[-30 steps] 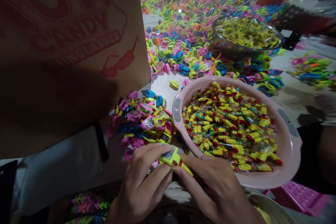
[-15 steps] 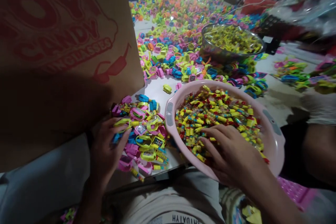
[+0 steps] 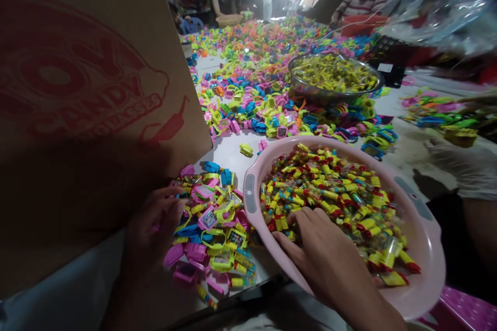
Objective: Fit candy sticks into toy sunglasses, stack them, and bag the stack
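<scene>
My left hand (image 3: 157, 220) is in shadow beside the cardboard box, at the left edge of a pile of toy watches (image 3: 221, 257) in pink, yellow-green and blue. Its fingers are curled; a pinkish bit shows among them, too dark to name. Small candy tubes with yellow wrapper ends lie among the watches. My right hand (image 3: 324, 253) reaches over the near rim of a pink basin (image 3: 425, 269). Its bent fingers dip into the wrapped candy tubes (image 3: 330, 186) filling the basin, and its fingertips are hidden there.
A cardboard box (image 3: 89, 165) walls off the left. Behind the basin stands a metal bowl (image 3: 297, 88) of yellow-wrapped pieces, amid a wide spread of toy watches (image 3: 252, 72). At right is a co-worker's gloved hand (image 3: 466, 165); other people sit at the far end.
The view has tilted up. My right hand's fingers have moved left in the basin and bent down into the candy tubes. The yellow-green watch at my left fingers no longer shows there.
</scene>
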Demonstrator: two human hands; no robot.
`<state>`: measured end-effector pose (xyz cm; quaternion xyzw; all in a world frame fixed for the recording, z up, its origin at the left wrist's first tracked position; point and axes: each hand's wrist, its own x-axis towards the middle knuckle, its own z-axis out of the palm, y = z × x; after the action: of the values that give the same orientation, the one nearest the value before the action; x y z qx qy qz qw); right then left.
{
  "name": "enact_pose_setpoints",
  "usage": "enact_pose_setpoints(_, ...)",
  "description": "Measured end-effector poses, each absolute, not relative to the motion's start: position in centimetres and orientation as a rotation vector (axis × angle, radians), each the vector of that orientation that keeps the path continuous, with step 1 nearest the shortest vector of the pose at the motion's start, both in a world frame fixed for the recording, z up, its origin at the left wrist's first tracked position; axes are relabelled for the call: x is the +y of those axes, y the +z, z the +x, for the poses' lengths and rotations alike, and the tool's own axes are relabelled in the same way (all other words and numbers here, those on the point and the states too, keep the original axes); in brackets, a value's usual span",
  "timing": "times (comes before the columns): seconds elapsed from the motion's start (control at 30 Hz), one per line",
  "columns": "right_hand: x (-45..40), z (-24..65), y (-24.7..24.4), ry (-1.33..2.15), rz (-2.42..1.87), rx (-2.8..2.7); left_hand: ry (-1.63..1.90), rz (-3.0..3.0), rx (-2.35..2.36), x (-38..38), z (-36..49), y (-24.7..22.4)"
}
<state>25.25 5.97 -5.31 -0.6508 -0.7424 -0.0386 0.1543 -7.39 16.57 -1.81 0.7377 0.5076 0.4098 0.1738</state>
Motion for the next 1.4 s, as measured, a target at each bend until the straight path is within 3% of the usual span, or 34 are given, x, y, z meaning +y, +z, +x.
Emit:
enact_pose_setpoints(0.13, 6.1, 25.0, -5.3, -0.090, -1.858, -2.025, 0.734, 2.226, 1.183, 24.9, -3.0, 0.9)
enact_pose_setpoints(0.27, 6.2, 24.8, -5.3, -0.093, -1.887, -1.936, 0.231, 2.430, 0.925, 34.4, 3.8, 0.1)
enact_pose_setpoints(0.43, 6.2, 24.6, -5.9, -0.047, -1.910, -1.887, 0.121, 2.482, 0.844, 40.0, 9.8, -2.9)
enact_pose_setpoints(0.63, 6.6, 24.3, -4.7, -0.065, -1.843, -1.876, 0.068, 2.430, 0.797, 40.6, 10.2, -3.3)
enact_pose_setpoints(0.83, 6.9, 24.1, -3.9, 0.050, -1.740, -1.812, 0.300, 2.232, 0.930, 35.0, 6.1, 1.5)
enact_pose_setpoints(0.97, 6.6, 24.1, -4.0, 0.223, -1.642, -1.804, 0.817, 1.478, 0.929, 25.4, 2.8, 3.8)
enact_pose_setpoints(1.17, 5.1, 23.3, -0.2, 0.489, -1.397, -1.802, 1.202, 0.907, 0.804, 13.6, 1.3, 1.4)
enact_pose_setpoints(1.4, 3.5, 19.3, 1.9, 0.851, -1.202, -1.645, 1.361, 0.644, 0.814, 8.7, 3.5, -0.9)
